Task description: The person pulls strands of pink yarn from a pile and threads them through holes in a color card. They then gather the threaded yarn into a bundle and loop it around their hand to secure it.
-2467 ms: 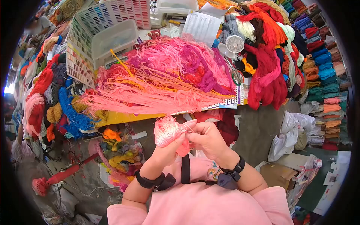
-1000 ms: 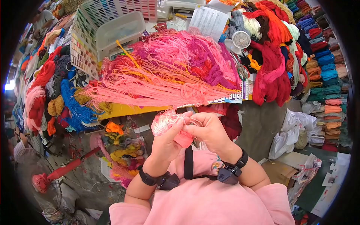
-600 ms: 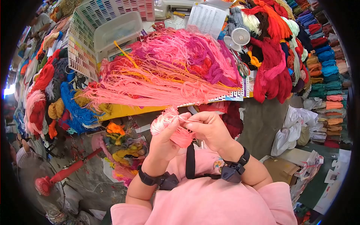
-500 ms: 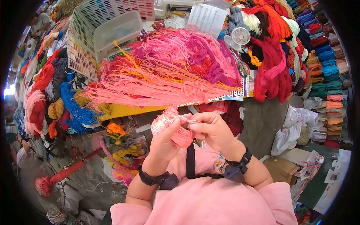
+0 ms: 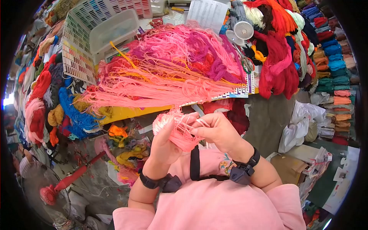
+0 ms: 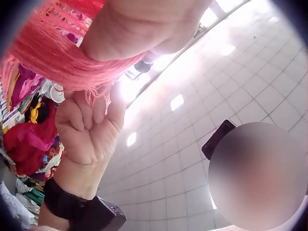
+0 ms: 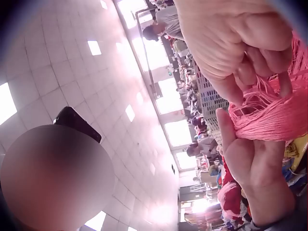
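A bundle of pink thread [image 5: 184, 138] is held in front of the chest. The left hand [image 5: 164, 143] grips it from the left, thumb up along its side. Strands of the bundle are pinched by the curled fingers of the right hand [image 5: 220, 132], close to the left fingertips. In the left wrist view the pink strands [image 6: 57, 57] pass under the left hand [image 6: 144, 29], with the right hand [image 6: 89, 125] beyond. Seen from the right wrist, the right fingers [image 7: 260, 67] reach into loops of the thread [image 7: 274, 115] above the left hand [image 7: 255, 163].
A large heap of pink and purple thread [image 5: 172, 65] covers the table's yellow front edge [image 5: 130, 114]. Behind it are a colour chart [image 5: 78, 50], a clear box [image 5: 115, 30] and a small white fan [image 5: 243, 30]. A red floor fan [image 5: 48, 194] stands at lower left.
The strands between the hands have spread into looser loops. The right fingers have shifted slightly, and the left hand still grips the bundle.
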